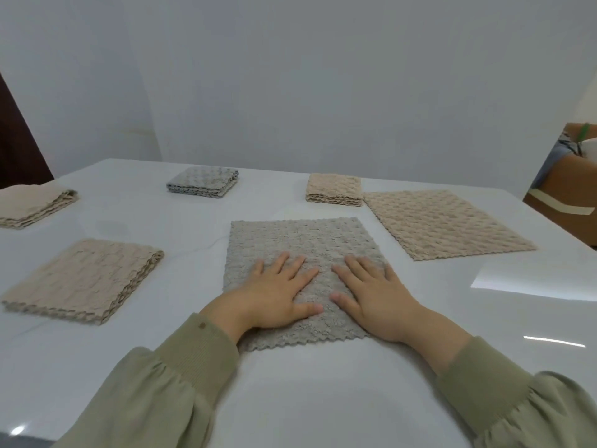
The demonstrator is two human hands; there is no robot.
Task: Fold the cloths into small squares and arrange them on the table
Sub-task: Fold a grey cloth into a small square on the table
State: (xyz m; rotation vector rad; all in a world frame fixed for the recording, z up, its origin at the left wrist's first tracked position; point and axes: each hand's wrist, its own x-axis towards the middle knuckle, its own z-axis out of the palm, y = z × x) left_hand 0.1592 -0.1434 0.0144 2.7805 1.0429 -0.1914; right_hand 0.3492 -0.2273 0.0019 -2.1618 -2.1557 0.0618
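A grey textured cloth [300,240] lies spread flat on the white table [323,399] in front of me. My left hand [274,292] and my right hand [374,295] press on its near half, side by side, fingers straight and spread. A beige cloth [445,224] lies unfolded to the right. A small folded grey square [203,183] and a small folded beige square [334,190] sit at the back. A beige cloth folded in half [84,279] lies to the left, and another folded beige stack [32,205] sits at the far left.
The table's right edge runs diagonally past the unfolded beige cloth. Beyond it stands a brown box or seat [568,195] with items on top. A white wall rises behind the table, and a dark panel [16,140] shows at the far left.
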